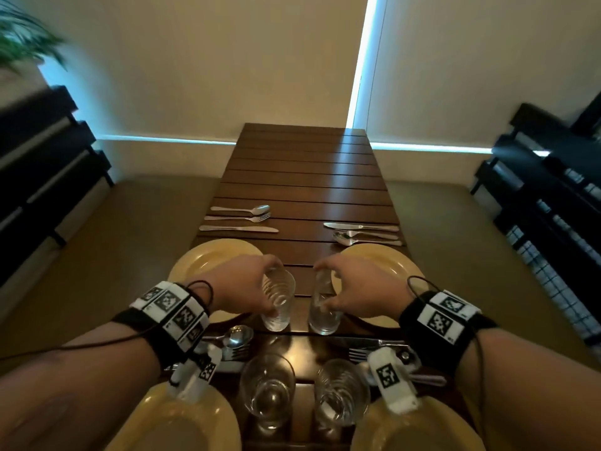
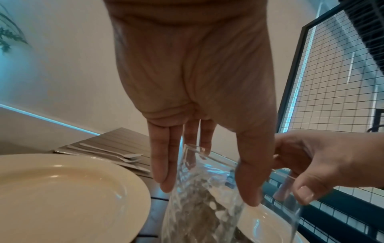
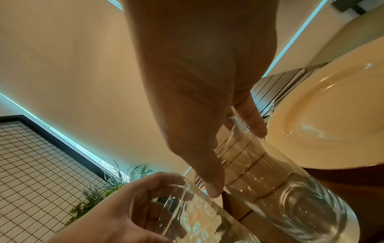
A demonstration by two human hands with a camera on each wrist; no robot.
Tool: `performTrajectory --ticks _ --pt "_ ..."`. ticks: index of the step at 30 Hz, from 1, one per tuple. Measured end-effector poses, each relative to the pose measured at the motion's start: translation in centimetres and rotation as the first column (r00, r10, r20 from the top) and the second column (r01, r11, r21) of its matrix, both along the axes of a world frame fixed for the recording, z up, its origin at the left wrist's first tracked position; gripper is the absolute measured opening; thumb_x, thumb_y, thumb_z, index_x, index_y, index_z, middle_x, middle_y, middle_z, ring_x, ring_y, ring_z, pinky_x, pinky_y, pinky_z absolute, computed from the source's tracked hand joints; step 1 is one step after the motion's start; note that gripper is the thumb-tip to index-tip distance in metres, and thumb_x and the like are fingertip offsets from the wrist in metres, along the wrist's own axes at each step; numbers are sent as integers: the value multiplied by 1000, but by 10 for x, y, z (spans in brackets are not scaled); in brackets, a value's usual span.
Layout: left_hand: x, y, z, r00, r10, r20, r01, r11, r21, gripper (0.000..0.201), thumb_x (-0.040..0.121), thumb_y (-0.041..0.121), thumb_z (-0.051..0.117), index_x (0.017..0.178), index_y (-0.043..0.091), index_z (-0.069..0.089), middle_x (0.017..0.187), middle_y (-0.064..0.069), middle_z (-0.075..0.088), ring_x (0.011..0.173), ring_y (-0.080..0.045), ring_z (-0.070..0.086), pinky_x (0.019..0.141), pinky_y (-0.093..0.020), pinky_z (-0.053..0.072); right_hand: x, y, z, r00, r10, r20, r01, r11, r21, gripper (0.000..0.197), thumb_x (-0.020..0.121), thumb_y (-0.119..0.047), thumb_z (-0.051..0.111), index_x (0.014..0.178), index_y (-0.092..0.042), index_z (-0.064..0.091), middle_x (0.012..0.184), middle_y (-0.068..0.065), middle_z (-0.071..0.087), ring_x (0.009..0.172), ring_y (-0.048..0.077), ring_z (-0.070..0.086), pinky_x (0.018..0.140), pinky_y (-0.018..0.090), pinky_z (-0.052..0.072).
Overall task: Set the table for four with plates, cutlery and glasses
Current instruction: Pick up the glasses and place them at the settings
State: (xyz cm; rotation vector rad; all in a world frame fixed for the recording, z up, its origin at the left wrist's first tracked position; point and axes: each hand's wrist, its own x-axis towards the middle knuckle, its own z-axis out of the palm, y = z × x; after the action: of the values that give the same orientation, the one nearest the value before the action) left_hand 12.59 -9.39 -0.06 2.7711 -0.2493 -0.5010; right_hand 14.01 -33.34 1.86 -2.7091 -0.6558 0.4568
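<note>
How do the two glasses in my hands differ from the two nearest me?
The far pair, left glass and right glass, are held: the left hand grips one and the right hand the other. The near pair stand free. The far pair sit between the far plates, the near pair between the near plates. All four are clear, upright and empty.

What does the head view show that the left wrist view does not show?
Only the head view shows two standing glasses near the person and both near plates. Only the left wrist view shows the left hand's palm side and its fingertips on the glass wall. Both show the left glass, the right hand and the far-left plate with cutlery beyond it.
</note>
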Motion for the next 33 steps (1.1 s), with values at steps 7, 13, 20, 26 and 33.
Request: performTrajectory --ticks 7,13,20,26,33 --pt "-7 -1 -16 996 57 -72 -63 994 -84 98 68 44 90 149 37 36 147 8 53 109 -12 61 92 -29 50 2 1 -6 1000 2 -20 -2 1000 -1 82 75 -41 82 146 -31 42 149 -7 47 134 15 46 103 27 39" --pt "-20 17 -17 994 104 -26 -107 980 -166 97 79 62 74 158 46 20 161 8 39 140 -17 45 111 -35 39 -1 -22 -11 988 -136 -67 143 984 107 80 85 -58 65 153 -37 28 154 -3 44 139 20 42 105 31 35" --pt "-22 16 -24 995 92 -46 -97 988 -124 82 87 56 70 155 50 26 145 4 57 89 -2 56 87 -23 42 -5 -26 -21 985 -134 -104 141 988 62 73 91 -54 59 154 -41 24 150 5 50 133 23 48 103 30 37" --pt "-10 13 -27 996 90 -7 -91 993 -79 82 88 59 67 157 48 24 148 0 56 115 -16 60 89 -26 44 -1 -17 -25 985 -151 -83 158 983 94 71 94 -51 57 155 -37 25 152 4 48 136 23 46 102 29 36" --pt "-1 15 -26 996 84 -9 -84 996 -30 80 90 57 65 158 46 23 149 -1 55 131 -21 53 101 -33 44 6 -22 -26 984 -166 -64 169 985 43 74 91 -56 58 155 -36 26 145 7 55 128 23 53 100 33 41"
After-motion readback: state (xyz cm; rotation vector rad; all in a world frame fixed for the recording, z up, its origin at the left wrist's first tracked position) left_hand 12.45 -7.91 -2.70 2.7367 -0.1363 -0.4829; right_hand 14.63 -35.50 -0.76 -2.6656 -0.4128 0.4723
